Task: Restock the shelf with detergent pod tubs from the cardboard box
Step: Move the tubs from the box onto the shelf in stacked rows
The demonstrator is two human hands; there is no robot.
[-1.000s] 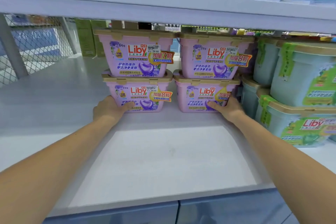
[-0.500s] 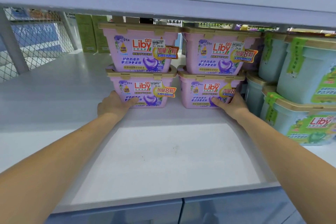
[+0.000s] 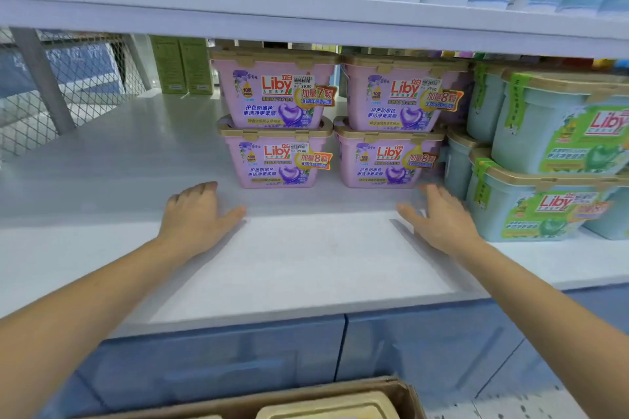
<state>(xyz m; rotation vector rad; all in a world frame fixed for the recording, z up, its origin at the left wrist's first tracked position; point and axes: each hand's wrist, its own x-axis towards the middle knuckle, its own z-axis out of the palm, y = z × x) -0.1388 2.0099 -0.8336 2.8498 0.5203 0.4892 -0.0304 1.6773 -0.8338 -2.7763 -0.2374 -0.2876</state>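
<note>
Two stacks of pink Liby pod tubs stand deep on the white shelf (image 3: 306, 269): the left stack (image 3: 275, 156) and the right stack (image 3: 388, 156), each two high. My left hand (image 3: 194, 218) hovers open over the shelf, in front and to the left of the left stack, touching no tub. My right hand (image 3: 439, 218) is open too, in front and to the right of the right stack, holding nothing. The cardboard box (image 3: 401, 395) shows at the bottom edge with a tan tub lid (image 3: 333, 408) inside.
Pale blue-green Liby tubs (image 3: 544, 201) are stacked right of the pink ones, close to my right hand. Green cartons (image 3: 180, 65) stand at the back left beside a wire mesh panel (image 3: 68, 78). The upper shelf (image 3: 306, 20) carries bags and pouches.
Both hands have let go of the bottom pink tubs and drawn back toward me. The view tilted down, so the cardboard box now shows.
</note>
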